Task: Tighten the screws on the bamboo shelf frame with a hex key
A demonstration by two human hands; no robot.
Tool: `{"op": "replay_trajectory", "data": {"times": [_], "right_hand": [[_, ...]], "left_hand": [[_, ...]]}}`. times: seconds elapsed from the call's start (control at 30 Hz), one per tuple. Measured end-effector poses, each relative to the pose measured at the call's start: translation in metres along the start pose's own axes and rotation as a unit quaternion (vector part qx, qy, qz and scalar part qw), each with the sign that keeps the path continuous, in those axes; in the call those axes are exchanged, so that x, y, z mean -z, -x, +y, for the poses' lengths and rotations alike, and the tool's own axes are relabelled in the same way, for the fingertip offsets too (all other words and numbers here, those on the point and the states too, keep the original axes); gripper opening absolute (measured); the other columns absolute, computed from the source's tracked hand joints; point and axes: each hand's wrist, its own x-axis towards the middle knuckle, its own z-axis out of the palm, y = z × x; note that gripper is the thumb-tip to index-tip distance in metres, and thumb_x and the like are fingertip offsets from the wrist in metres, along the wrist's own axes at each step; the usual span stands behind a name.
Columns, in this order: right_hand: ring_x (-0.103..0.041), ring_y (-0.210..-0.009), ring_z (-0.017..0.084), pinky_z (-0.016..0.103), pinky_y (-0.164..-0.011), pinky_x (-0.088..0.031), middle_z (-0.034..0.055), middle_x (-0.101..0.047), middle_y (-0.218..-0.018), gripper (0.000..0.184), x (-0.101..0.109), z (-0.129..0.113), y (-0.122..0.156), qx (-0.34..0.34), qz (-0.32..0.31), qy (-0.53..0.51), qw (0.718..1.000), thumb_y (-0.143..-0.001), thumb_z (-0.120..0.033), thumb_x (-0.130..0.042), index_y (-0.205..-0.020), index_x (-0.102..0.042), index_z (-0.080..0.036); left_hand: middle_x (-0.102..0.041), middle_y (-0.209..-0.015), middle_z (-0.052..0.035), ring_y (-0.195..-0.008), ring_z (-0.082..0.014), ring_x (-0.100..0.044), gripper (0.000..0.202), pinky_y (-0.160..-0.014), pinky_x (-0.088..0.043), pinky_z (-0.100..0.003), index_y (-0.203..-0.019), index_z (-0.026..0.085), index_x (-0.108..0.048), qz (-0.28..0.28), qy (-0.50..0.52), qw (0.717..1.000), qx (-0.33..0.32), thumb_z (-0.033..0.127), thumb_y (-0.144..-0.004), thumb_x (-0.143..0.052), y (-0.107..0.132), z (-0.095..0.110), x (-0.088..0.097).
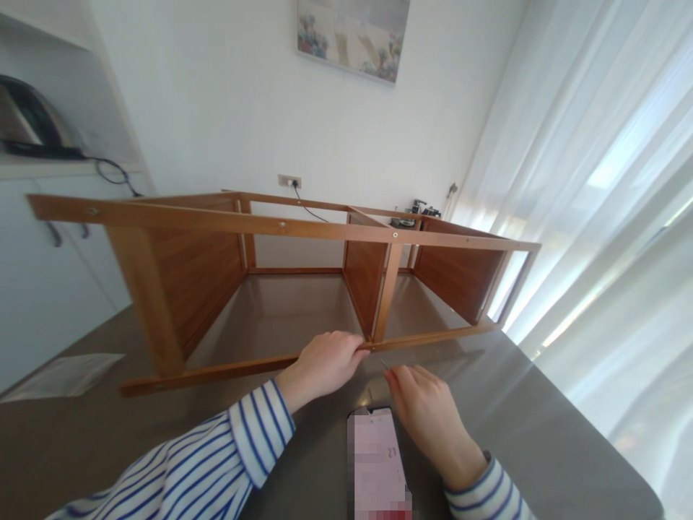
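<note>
A wooden shelf frame [330, 230] with reddish-brown panels lies on its side across the grey table. My left hand [328, 361] is closed around its lower front rail [238, 368], just left of where the middle upright [388, 296] meets that rail. To the right of this joint, my right hand [425, 404] pinches a thin metal piece [384, 364]. Only the tip of the piece shows, pointing toward the joint without clearly touching it; its full shape is hidden by my fingers. Below and between my hands lies a phone [376, 455] with a lit, partly blurred screen.
A clear plastic bag [65, 375] lies at the table's left edge. An electric kettle [27, 119] stands on the counter at left. Behind the frame are a wall socket [289, 181] with a cord and some dark items [416, 211]. White curtains [595, 180] hang at right.
</note>
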Motion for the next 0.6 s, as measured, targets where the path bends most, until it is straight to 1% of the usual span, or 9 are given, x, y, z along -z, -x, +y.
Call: {"op": "replay_trajectory", "data": {"times": [0.1, 0.2, 0.3, 0.37, 0.47, 0.53, 0.6], "right_hand": [[-0.054, -0.058, 0.014, 0.026, -0.055, -0.031, 0.0002, -0.059, -0.061, 0.027, -0.002, 0.008, 0.002, -0.04, 0.002, -0.016, 0.999, -0.097, -0.024, -0.04, -0.073, -0.052, -0.02], [-0.057, -0.06, 0.014, 0.025, -0.056, -0.033, 0.0009, -0.062, -0.065, 0.026, -0.002, 0.013, 0.003, -0.055, 0.002, -0.03, 0.998, -0.097, -0.026, -0.039, -0.076, -0.054, -0.019], [-0.059, -0.063, 0.014, 0.024, -0.057, -0.034, 0.0021, -0.064, -0.069, 0.025, -0.001, 0.014, 0.003, -0.065, -0.006, -0.049, 0.997, -0.097, -0.026, -0.038, -0.083, -0.056, -0.019], [-0.06, -0.065, 0.015, 0.024, -0.058, -0.036, 0.0035, -0.065, -0.071, 0.026, -0.002, 0.015, 0.003, -0.082, -0.012, -0.079, 0.993, -0.098, -0.027, -0.037, -0.085, -0.058, -0.018], [-0.061, -0.063, 0.015, 0.024, -0.06, -0.04, 0.0044, -0.065, -0.069, 0.03, -0.004, 0.017, 0.004, -0.113, -0.011, -0.132, 0.985, -0.098, -0.03, -0.035, -0.084, -0.058, -0.017], [-0.061, -0.061, 0.014, 0.023, -0.059, -0.042, 0.0036, -0.065, -0.067, 0.031, -0.004, 0.019, 0.004, -0.124, -0.006, -0.151, 0.981, -0.098, -0.031, -0.033, -0.084, -0.057, -0.017], [-0.063, -0.06, 0.013, 0.022, -0.058, -0.044, 0.0026, -0.066, -0.069, 0.03, -0.003, 0.019, 0.003, -0.147, -0.003, -0.192, 0.97, -0.098, -0.032, -0.033, -0.087, -0.057, -0.018]], "left_hand": [[-0.07, -0.085, -0.0073, -0.078, -0.0235, -0.066, 0.039, -0.066, -0.046, -0.033, -0.082, 0.022, -0.066, -0.011, 0.004, 1.0, -0.008, 0.041, -0.093, -0.033, 0.0, -0.001, -0.005], [-0.069, -0.083, -0.0084, -0.079, -0.0233, -0.065, 0.038, -0.067, -0.046, -0.033, -0.08, 0.021, -0.068, -0.019, -0.007, 1.0, -0.012, 0.039, -0.092, -0.037, 0.001, -0.001, -0.012], [-0.067, -0.085, -0.0092, -0.081, -0.0229, -0.064, 0.037, -0.068, -0.046, -0.032, -0.08, 0.019, -0.069, -0.016, -0.019, 1.0, -0.016, 0.039, -0.09, -0.04, 0.0, -0.002, -0.021], [-0.066, -0.086, -0.0091, -0.081, -0.0223, -0.063, 0.036, -0.069, -0.046, -0.031, -0.08, 0.019, -0.069, -0.013, -0.025, 0.999, -0.018, 0.039, -0.09, -0.041, 0.0, -0.004, -0.026], [-0.065, -0.084, -0.0084, -0.08, -0.0219, -0.063, 0.036, -0.068, -0.046, -0.031, -0.08, 0.019, -0.069, -0.015, -0.029, 0.999, -0.022, 0.039, -0.09, -0.04, -0.001, -0.007, -0.029], [-0.066, -0.083, -0.0079, -0.079, -0.0223, -0.063, 0.036, -0.067, -0.046, -0.032, -0.079, 0.02, -0.069, -0.012, -0.03, 0.999, -0.024, 0.039, -0.09, -0.041, -0.001, -0.007, -0.03], [-0.066, -0.083, -0.0074, -0.078, -0.0226, -0.063, 0.035, -0.066, -0.046, -0.032, -0.078, 0.02, -0.068, -0.009, -0.029, 0.999, -0.027, 0.039, -0.09, -0.041, -0.001, -0.007, -0.029]]}}
